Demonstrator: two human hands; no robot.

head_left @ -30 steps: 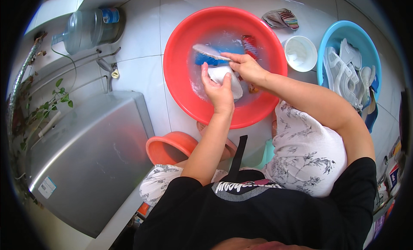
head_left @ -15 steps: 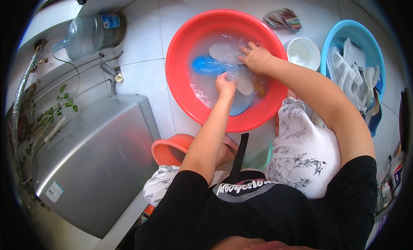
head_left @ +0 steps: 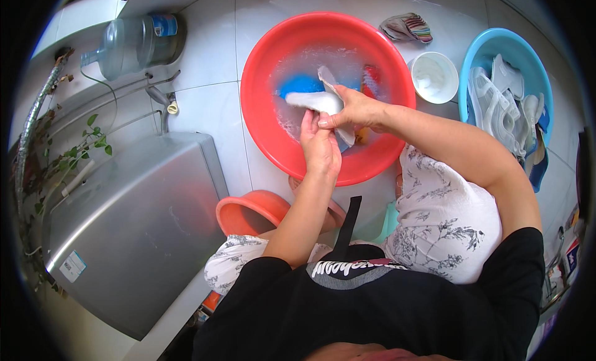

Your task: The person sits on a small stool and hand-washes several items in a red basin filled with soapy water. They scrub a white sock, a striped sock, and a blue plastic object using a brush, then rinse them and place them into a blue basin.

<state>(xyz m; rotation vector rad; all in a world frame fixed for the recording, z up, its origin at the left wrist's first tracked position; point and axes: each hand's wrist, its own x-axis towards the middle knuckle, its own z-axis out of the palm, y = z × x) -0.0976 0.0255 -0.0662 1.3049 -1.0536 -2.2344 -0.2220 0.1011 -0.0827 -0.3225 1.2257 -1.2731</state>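
Over a large red basin [head_left: 264, 44] of cloudy, sudsy water, my hands meet around whitish insoles. My left hand [head_left: 320, 148] is closed on the near end of one white insole [head_left: 310, 100], which points left. With thumb and fingers wrapped, my right hand [head_left: 355, 109] grips a second pale insole [head_left: 327, 77], its other end showing below the hand. Both insoles are lifted off the water. Behind them a bright blue object [head_left: 300, 84] sits in the suds, its kind unclear. A red object [head_left: 370, 80] and an orange-yellow one [head_left: 361, 136] lie partly sunk at the right side.
Right of the basin stand a white bucket [head_left: 434, 78] and a light blue tub [head_left: 496, 43] holding white shoes [head_left: 490, 103]. A striped cloth [head_left: 406, 28] lies beyond. At left are a metal-grey cabinet [head_left: 136, 230], a water jug [head_left: 133, 47] and an orange basin [head_left: 251, 210].
The pale insoles have come up out of the water into my hands. My right hand has moved left and nearer, meeting the left. The red object now shows.
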